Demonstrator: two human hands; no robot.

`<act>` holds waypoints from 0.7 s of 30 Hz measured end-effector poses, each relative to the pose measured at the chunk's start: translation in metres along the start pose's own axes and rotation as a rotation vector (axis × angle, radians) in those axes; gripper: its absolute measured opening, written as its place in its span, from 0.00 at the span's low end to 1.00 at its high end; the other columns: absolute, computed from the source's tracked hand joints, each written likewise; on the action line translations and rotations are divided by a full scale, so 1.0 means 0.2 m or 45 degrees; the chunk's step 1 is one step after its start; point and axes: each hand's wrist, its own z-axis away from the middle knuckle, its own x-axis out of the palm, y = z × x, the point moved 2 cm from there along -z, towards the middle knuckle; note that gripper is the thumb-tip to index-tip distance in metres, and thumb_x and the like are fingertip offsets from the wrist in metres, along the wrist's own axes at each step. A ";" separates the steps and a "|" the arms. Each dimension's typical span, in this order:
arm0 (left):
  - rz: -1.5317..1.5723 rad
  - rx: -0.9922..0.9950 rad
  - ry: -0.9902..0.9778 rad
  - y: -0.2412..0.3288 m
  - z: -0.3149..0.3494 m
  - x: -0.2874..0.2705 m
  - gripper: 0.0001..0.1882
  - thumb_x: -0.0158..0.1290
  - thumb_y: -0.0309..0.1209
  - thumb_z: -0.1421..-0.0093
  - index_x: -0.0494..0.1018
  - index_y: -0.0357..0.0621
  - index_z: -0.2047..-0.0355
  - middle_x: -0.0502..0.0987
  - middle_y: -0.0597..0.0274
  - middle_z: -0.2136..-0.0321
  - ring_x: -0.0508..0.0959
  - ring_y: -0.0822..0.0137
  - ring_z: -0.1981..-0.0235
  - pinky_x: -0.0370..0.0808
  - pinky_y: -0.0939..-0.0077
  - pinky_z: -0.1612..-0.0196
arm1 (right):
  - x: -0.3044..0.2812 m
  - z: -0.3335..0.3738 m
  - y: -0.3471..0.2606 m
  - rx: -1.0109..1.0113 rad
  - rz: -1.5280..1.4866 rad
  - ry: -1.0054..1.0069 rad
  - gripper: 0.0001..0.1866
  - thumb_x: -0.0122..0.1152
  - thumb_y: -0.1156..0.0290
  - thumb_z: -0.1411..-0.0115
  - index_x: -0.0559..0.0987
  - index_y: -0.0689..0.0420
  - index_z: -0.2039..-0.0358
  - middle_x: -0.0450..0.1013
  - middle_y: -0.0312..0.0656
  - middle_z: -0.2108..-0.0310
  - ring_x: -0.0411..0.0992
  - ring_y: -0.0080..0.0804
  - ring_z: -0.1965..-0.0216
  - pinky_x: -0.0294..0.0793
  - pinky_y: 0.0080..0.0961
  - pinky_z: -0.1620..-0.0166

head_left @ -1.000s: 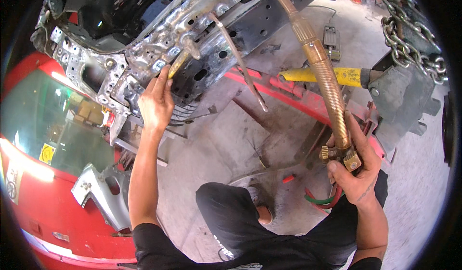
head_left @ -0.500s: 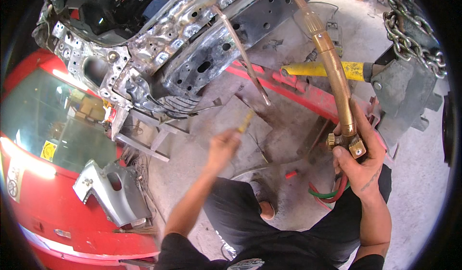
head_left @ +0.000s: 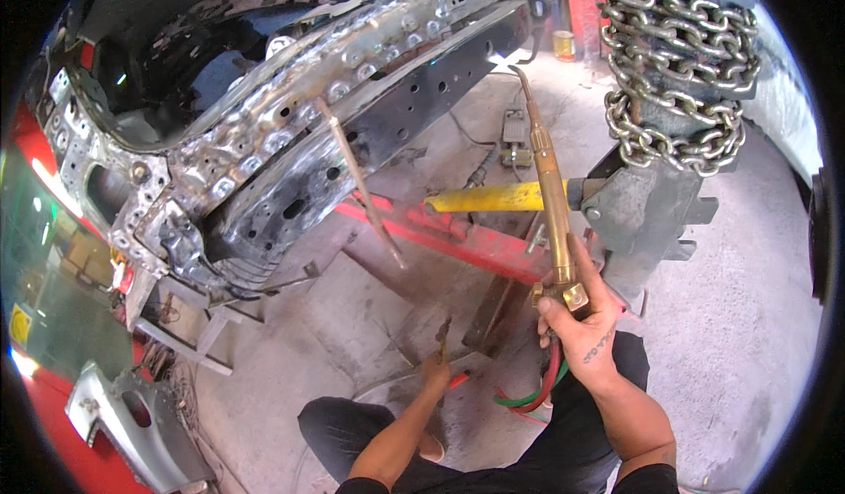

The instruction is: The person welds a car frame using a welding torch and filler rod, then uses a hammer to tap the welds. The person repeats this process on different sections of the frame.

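Observation:
In my right hand [head_left: 585, 327] is a long brass gas torch [head_left: 553, 204], gripped near its valve knobs and pointing up and away. A bright white spot [head_left: 502, 61] shows just beside its tip, against the dark rail. Red and green hoses [head_left: 537, 393] run from the torch's lower end. My left hand [head_left: 434, 373], low over the floor, is closed on a short thin yellowish-brown stick [head_left: 444, 337]; its exact kind is unclear. A bare metal vehicle frame panel [head_left: 264, 129] spans the upper left. From it a thin brownish metal rod [head_left: 361, 182] slants down toward me.
A heavy chain [head_left: 678, 80] wraps a grey steel post at right, with a yellow bar [head_left: 493, 197] below it. A red beam [head_left: 440, 239] crosses the floor. A silver fender [head_left: 132, 424] leans by a red car at left. A foot pedal [head_left: 515, 133] lies farther off.
My view has shifted right and forward. My left hand has moved down with the stick, toward my legs. The torch stays in my right hand, and a bright spot now shows by its tip.

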 end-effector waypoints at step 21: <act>-1.063 0.582 0.048 0.05 -0.49 -0.29 0.14 0.56 0.25 0.42 0.79 0.45 0.54 0.82 0.46 0.57 0.83 0.41 0.55 0.80 0.47 0.53 | -0.06 -0.06 0.06 -0.163 0.424 0.222 0.40 0.64 0.70 0.36 0.60 0.68 0.27 0.78 0.54 0.52 0.76 0.24 0.76 0.75 0.15 0.79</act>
